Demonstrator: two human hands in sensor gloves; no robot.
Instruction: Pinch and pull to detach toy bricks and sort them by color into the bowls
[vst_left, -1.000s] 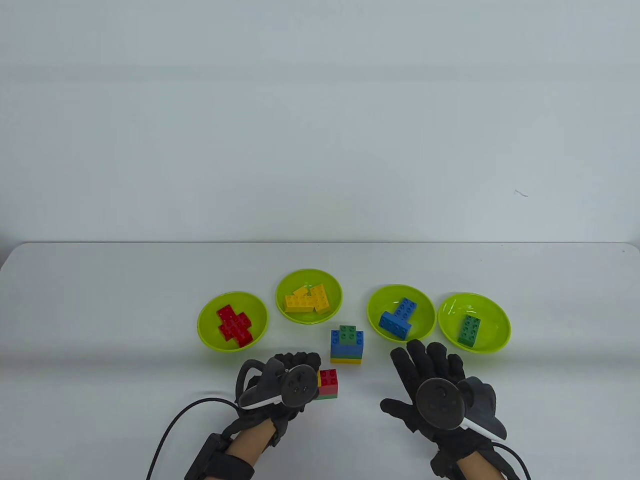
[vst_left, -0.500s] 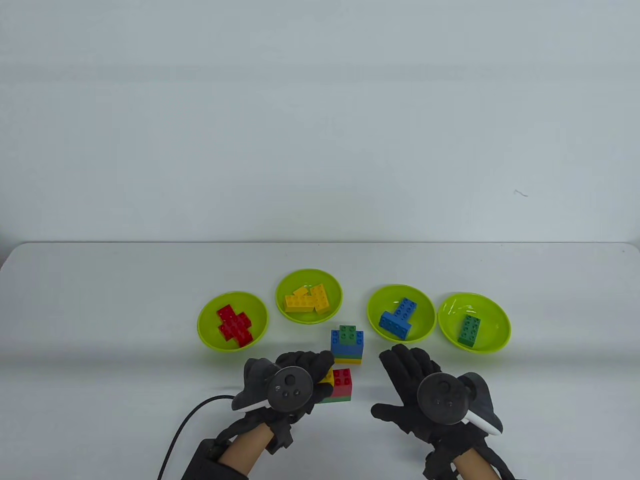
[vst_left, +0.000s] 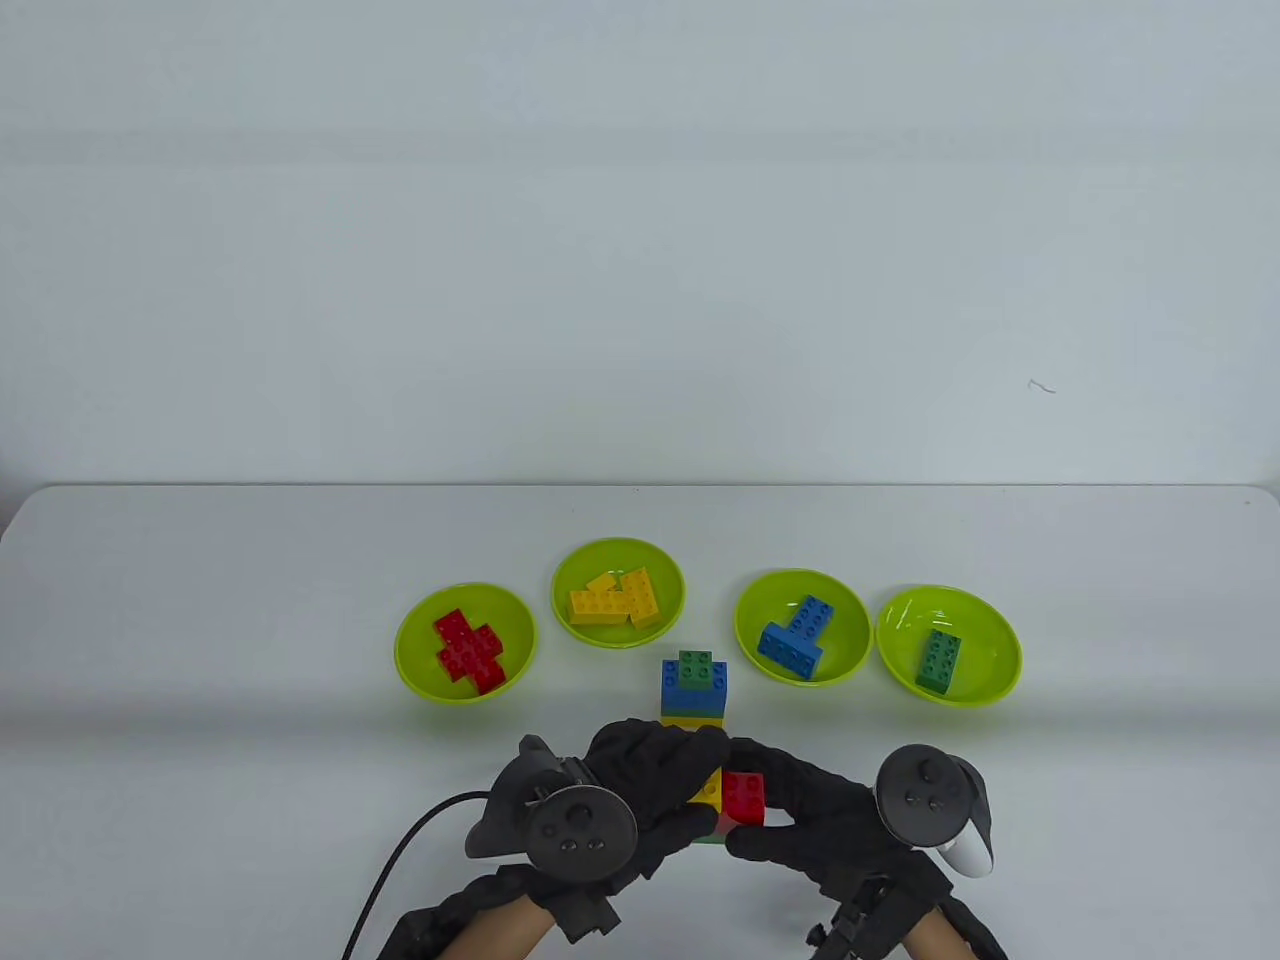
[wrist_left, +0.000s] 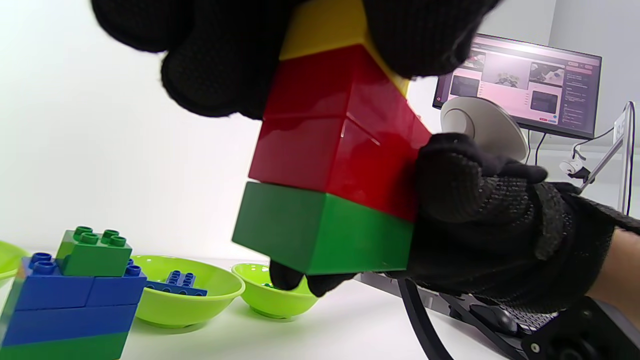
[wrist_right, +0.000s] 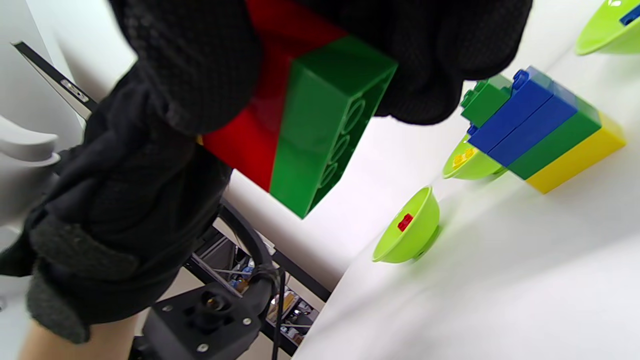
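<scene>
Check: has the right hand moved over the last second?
Yes. In the table view the right hand has moved left, away from the lime-green bowl with the green brick, and now grips the small red, yellow and green brick cluster.

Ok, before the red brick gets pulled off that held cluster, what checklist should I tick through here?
1. Both hands on the held cluster: ok. The left hand and right hand both grip it.
2. Cluster lifted off the table: ok, the left wrist view shows it in the air.
3. Fingers on the red brick: ok, right fingers wrap its side.
4. Green brick underneath supported: cannot tell, only fingertips show below it.
5. Red bowl reachable and unblocked: ok.
6. Second stack out of the way: ok, it stands apart behind the hands.
</scene>
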